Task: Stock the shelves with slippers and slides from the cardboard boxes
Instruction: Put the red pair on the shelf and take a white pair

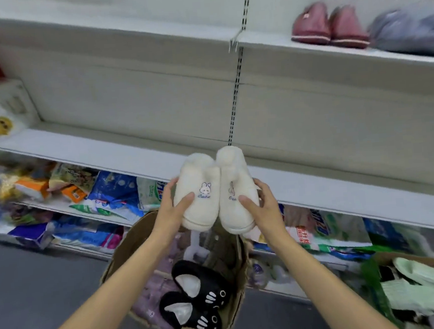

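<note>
- Left hand (174, 209): fingers curled round the left white plush slipper (197, 191), thumb laid across its upper.
- Right hand (262, 203): gripping the right white plush slipper (235, 191), which touches its mate; both are held in the air before the middle shelf (316, 182), above the cardboard box (129, 246).
- Black cat-face slippers (198, 303): lying in the box.
- Maroon slippers (329, 25): near the upper shelf's (266, 39) front edge.
</note>
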Action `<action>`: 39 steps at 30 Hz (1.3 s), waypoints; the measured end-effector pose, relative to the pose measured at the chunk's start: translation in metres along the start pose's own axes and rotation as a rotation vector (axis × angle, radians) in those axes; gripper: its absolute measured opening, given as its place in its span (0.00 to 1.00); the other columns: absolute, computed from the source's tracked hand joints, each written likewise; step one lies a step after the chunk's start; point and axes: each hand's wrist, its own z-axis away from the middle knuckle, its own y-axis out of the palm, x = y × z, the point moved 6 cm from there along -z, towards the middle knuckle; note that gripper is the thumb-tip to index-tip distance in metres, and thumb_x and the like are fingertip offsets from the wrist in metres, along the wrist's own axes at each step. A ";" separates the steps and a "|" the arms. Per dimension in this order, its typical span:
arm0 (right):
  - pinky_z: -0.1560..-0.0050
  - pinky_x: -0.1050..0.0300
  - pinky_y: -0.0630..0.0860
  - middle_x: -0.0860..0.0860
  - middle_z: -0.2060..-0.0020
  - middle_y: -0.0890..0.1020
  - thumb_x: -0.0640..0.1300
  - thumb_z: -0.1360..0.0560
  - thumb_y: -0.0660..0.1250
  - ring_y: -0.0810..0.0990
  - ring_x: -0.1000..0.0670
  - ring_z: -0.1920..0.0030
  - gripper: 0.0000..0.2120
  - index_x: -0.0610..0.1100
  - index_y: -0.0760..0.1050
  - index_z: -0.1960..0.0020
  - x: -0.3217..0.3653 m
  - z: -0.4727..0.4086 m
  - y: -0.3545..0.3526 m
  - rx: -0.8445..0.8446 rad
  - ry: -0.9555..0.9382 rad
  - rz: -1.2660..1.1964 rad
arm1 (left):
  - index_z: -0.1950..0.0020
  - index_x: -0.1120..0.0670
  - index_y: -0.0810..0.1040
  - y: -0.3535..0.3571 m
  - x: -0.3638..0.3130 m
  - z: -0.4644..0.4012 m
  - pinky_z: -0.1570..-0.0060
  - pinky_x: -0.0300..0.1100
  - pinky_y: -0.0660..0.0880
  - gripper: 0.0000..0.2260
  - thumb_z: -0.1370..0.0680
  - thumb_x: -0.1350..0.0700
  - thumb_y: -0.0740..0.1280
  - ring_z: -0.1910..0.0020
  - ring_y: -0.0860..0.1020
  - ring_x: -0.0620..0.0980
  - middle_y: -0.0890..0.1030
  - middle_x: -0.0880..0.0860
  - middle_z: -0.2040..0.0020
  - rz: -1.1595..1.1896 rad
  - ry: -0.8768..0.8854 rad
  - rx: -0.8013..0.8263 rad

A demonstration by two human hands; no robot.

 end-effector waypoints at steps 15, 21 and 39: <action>0.47 0.54 0.82 0.53 0.40 0.81 0.42 0.23 0.71 0.82 0.52 0.43 0.23 0.52 0.70 0.31 0.212 0.012 -0.059 -0.111 -0.380 -0.158 | 0.30 0.41 0.71 0.088 -0.209 0.017 0.55 0.41 0.80 0.22 0.23 0.52 0.67 0.45 0.83 0.47 0.81 0.45 0.39 0.147 0.391 0.099; 0.45 0.54 0.81 0.52 0.44 0.85 0.43 0.24 0.71 0.83 0.50 0.44 0.19 0.49 0.76 0.34 0.283 -0.056 -0.054 -0.132 -0.445 -0.128 | 0.30 0.46 0.72 0.106 -0.278 -0.058 0.45 0.46 0.79 0.21 0.24 0.53 0.68 0.39 0.80 0.49 0.80 0.48 0.36 0.116 0.403 0.111; 0.65 0.63 0.67 0.48 0.58 0.77 0.47 0.21 0.62 0.73 0.48 0.59 0.09 0.42 0.76 0.51 0.322 -0.228 -0.021 -0.371 -0.359 0.543 | 0.21 0.53 0.61 0.117 -0.322 -0.248 0.31 0.52 0.64 0.32 0.20 0.37 0.61 0.27 0.66 0.61 0.63 0.59 0.24 -1.075 0.472 0.200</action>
